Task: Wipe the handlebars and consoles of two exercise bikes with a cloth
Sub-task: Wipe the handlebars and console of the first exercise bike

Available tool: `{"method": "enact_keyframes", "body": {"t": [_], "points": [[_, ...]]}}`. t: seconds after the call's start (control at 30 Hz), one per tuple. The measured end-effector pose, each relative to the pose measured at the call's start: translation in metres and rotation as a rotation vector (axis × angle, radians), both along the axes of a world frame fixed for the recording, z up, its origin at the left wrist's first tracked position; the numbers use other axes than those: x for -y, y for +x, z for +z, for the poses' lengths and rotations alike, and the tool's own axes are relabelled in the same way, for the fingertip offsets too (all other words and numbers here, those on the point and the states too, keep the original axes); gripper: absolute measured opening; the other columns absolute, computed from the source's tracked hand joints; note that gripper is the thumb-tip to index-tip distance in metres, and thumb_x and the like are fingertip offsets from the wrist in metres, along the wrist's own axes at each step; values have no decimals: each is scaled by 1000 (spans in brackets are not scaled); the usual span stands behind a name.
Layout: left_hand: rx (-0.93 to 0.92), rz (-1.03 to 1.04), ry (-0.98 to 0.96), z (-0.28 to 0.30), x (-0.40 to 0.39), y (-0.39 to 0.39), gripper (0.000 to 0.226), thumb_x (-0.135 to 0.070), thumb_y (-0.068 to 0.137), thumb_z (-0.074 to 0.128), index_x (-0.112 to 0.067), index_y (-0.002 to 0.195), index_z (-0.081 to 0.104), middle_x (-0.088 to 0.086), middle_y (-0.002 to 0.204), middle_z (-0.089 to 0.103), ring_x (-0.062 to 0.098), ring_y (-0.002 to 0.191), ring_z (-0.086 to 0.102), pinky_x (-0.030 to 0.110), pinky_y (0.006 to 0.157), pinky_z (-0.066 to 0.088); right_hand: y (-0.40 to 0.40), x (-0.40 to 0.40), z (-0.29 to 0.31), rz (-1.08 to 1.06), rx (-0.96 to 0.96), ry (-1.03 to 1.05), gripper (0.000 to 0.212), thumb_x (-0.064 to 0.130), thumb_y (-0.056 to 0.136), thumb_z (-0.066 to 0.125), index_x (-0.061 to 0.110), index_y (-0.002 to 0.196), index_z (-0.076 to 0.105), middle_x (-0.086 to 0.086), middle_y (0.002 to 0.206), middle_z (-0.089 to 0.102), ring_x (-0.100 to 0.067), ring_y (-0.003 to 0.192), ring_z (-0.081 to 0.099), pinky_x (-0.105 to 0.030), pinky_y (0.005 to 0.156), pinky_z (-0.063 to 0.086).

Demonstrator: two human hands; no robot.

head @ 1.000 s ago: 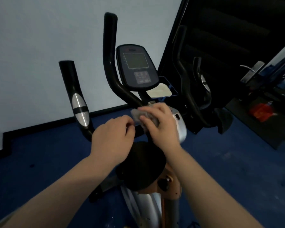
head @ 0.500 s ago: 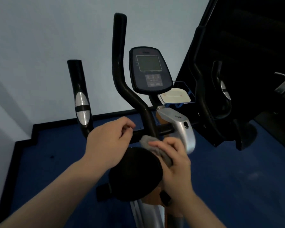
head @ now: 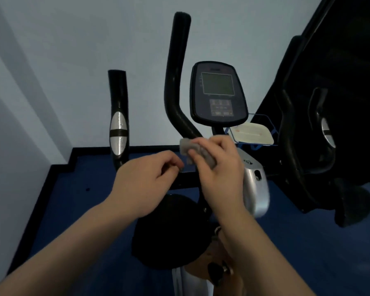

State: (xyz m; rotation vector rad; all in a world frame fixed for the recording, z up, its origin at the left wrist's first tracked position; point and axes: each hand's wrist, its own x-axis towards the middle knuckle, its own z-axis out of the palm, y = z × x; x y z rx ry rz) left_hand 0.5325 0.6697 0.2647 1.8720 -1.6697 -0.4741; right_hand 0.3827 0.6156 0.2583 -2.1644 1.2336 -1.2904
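The right hand [head: 219, 167] grips the grey cloth [head: 195, 153] at the foot of the tall handlebar [head: 175, 82], while the left hand [head: 146, 182], loosely curled and empty, hovers just beside it. Wiping looks underway; next the cloth should slide up that bar, then onto the console [head: 218, 95] just above. Half a second ago the cloth sat lower, by the black seat [head: 169, 231].

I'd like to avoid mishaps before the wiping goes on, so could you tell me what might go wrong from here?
1. The right hand holds the grey cloth bunched small, so a pass along the curved handlebar may leave much of it unwiped.
2. The left hand hovers with curled fingers and seems to grip nothing, so the bike is not steadied.
3. The console stands close by; a damp cloth could press its buttons or smear the screen.
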Motion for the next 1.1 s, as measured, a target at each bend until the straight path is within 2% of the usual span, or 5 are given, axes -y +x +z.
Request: {"method": "enact_keyframes", "body": {"t": [0.13,0.3,0.53,0.87,1.1], "points": [[-20,-5,-9,3,-2,1,18,-40,91,47,-42,101,62,-16,85,68,-1,79,61,32,76,51,-16,-32,-18,-59,151,38,23,21,83,69,34,101,69,15,99,55,2,96,54,-4,79,39],[-18,-21,-15,1,-2,0,20,-43,91,45,-44,101,62,-19,87,69,-4,77,60,26,74,50,13,27,16,41,88,40,19,12,84,70,18,101,71,5,95,53,0,88,54,-5,77,39],[-160,-65,-143,2,-3,3,15,-34,91,52,-39,100,63,-21,89,66,-6,81,59,11,67,44,-1,6,0,44,64,14,19,15,82,71,28,97,69,16,94,51,1,90,53,-4,76,38],[-17,225,-790,58,59,82,21,1,85,54,-10,96,69,1,98,64,13,97,53,13,88,36,4,29,18,158,-109,-46,20,14,80,70,27,90,59,11,96,52,1,92,53,-6,79,37],[37,89,-608,49,102,86,21,-8,92,55,-8,110,66,6,104,65,24,105,54,31,93,40,47,57,33,93,-123,-64,17,20,84,67,29,92,56,13,95,52,-5,93,50,-17,78,39]]}}
